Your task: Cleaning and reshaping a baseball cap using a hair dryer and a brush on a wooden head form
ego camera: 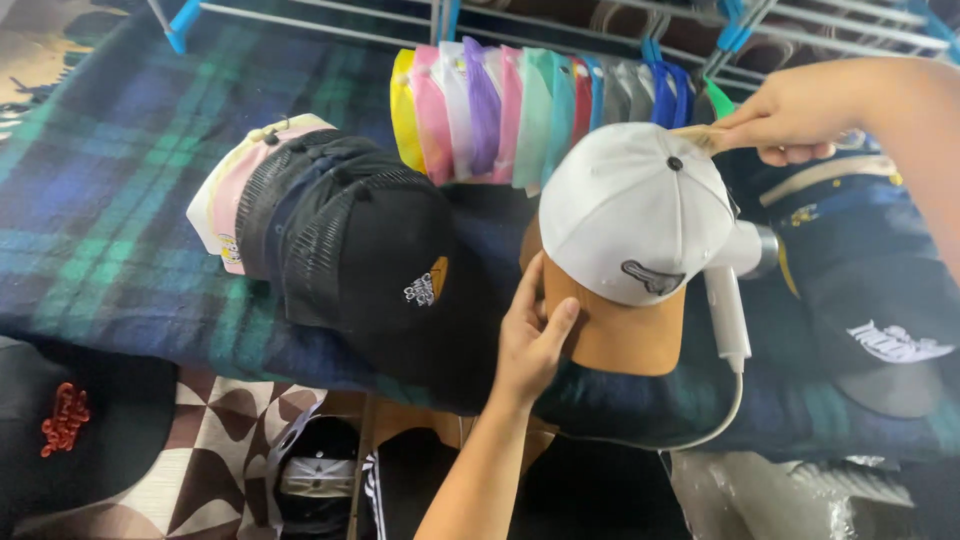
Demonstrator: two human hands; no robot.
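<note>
A white cap (625,205) with a tan brim (618,338) sits over a white steamer-like device (728,300) on the plaid-covered table. My left hand (530,335) grips the left edge of the tan brim. My right hand (795,115) pinches the tan strap at the back of the cap. A white cord runs from the device down toward the table's front edge.
A stack of black mesh caps (345,225) lies left of the white cap. A row of pastel caps (500,115) stands behind. Dark navy caps (860,260) lie at the right. More caps sit in boxes (320,470) below the plaid cloth (110,200).
</note>
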